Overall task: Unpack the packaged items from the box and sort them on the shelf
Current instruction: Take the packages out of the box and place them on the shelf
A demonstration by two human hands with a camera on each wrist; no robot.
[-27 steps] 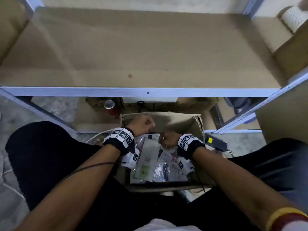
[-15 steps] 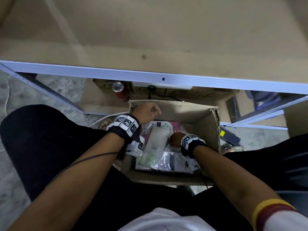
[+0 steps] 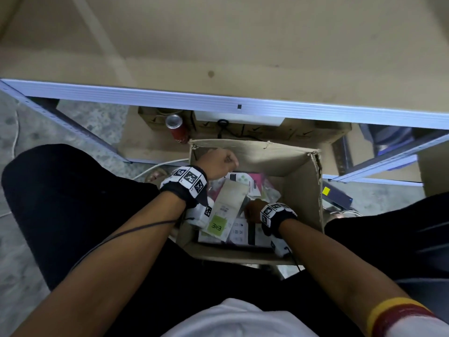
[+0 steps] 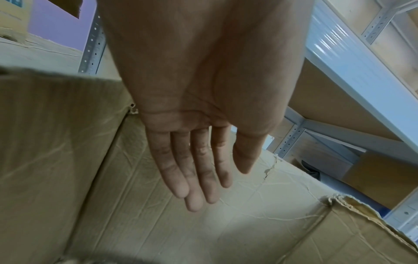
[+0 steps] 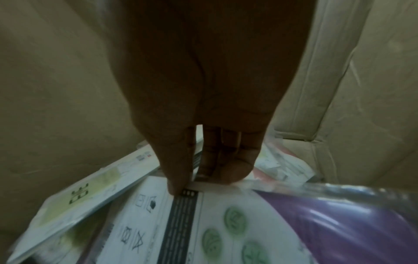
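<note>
An open cardboard box [image 3: 300, 183] stands on the floor between my knees, holding several flat packaged items. My right hand [image 3: 252, 211] reaches deep into it. In the right wrist view its thumb and fingers [image 5: 226, 167] pinch the top edge of a white package [image 5: 226, 223] with green circles and a purple part, in clear plastic. A pale package with a green label [image 3: 226, 210] leans to its left. My left hand [image 3: 220, 161] is at the box's far left corner, fingers [image 4: 199, 169] straight in front of the inner wall [image 4: 226, 232], holding nothing.
The wide tan shelf board [image 3: 218, 45] with its pale metal front rail [image 3: 170, 98] lies beyond the box. A red can [image 3: 177, 128] and low cardboard boxes [image 3: 315, 132] sit under it. A blue device [image 3: 337, 194] lies right of the box, a white cable [image 3: 158, 165] left.
My right hand has sunk deeper into the box, toward its near side, and taken a package's edge. The left hand has stayed at the far left corner. The head view has tilted downward.
</note>
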